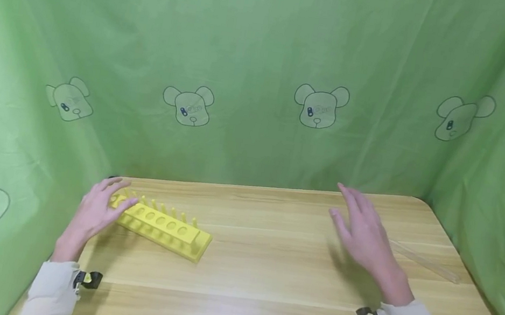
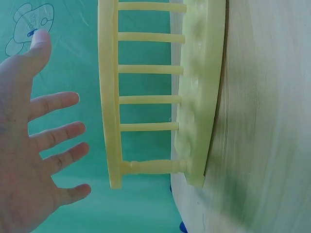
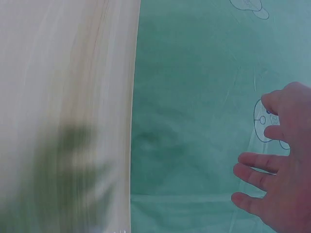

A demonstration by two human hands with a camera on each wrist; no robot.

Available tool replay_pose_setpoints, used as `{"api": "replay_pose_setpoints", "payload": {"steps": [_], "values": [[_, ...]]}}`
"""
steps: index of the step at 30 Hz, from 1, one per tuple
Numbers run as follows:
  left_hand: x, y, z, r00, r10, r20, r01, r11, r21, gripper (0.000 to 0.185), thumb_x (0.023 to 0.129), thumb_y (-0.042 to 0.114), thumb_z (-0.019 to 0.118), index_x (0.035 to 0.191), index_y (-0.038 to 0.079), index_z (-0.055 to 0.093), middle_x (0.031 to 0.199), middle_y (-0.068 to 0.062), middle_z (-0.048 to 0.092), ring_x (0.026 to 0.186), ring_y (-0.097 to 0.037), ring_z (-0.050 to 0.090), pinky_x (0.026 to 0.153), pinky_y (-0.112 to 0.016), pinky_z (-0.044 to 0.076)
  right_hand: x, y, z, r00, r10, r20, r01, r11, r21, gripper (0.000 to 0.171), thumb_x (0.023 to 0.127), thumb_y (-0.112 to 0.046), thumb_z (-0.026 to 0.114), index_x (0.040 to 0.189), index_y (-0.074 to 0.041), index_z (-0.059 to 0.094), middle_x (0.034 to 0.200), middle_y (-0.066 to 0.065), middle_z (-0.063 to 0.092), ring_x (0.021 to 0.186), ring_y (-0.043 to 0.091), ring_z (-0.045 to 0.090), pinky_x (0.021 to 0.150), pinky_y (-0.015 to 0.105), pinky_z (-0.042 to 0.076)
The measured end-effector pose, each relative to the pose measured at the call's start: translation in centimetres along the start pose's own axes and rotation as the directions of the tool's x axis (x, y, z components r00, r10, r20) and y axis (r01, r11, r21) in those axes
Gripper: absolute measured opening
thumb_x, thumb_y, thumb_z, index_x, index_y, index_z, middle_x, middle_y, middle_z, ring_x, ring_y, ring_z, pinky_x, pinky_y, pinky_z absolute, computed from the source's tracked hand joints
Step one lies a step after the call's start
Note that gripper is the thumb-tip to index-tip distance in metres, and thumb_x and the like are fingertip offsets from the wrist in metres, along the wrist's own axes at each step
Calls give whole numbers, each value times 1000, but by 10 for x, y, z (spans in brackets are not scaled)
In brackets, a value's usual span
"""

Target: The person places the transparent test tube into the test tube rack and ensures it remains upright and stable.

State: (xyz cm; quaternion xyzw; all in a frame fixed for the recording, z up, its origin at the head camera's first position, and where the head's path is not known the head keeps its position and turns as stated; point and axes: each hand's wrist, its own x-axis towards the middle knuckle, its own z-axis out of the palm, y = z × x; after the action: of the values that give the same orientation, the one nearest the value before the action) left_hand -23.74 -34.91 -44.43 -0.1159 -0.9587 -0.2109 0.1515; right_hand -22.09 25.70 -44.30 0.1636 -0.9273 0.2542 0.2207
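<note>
Over by the yellow rack (image 1: 155, 222), left hand (image 1: 96, 209) has fingers splayed, while right hand (image 1: 365, 235) hovers above the table (image 1: 267, 257), fingers loose.

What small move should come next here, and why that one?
Probably bring the left hand down to grip the yellow rack by its left end: that hand's fingers are spread and hold nothing, and it is right by that end, while the right hand, also empty, is well away from the rack.
</note>
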Motion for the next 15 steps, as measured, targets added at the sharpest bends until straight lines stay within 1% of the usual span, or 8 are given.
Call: {"api": "replay_pose_setpoints", "payload": {"steps": [3,5,10,13,15], "values": [[-1,-1,1,1000,-19,5,19,1000,3,65,98,51,65,142,5,57,153,-25,42,136,-52,39,103,-81,28,-2,-4,4,1000,18,15,-18,1000,13,62,108,-34,54,162,-15,29,155,28,39,140,52,35,111,74,30],[-2,-2,2,1000,-22,-3,22,1000,4,64,97,50,67,141,5,58,153,-24,43,135,-52,39,102,-81,29,-3,-6,7,1000,14,15,-15,1000,25,62,108,-33,54,162,-14,30,155,28,39,140,52,35,111,73,31],[-7,-3,5,1000,1,-30,-1,1000,-5,61,94,45,72,136,2,61,148,-23,49,129,-51,44,97,-77,35,-7,-12,17,1000,-5,6,5,999,51,61,106,-32,57,159,-11,35,154,24,43,139,47,39,111,70,34],[-10,-5,7,999,15,-31,-16,1000,-24,61,92,42,76,134,1,62,143,-23,52,127,-51,45,96,-78,35,-10,-16,22,1000,-7,17,6,998,60,61,106,-33,57,158,-11,36,155,21,42,141,45,39,113,68,32],[-10,-7,8,999,20,-27,-21,999,-38,61,90,41,78,133,1,63,141,-24,52,128,-52,44,99,-79,33,-11,-19,25,1000,-11,20,9,998,68,60,106,-33,57,157,-8,36,156,20,41,141,44,39,114,68,31]]}}
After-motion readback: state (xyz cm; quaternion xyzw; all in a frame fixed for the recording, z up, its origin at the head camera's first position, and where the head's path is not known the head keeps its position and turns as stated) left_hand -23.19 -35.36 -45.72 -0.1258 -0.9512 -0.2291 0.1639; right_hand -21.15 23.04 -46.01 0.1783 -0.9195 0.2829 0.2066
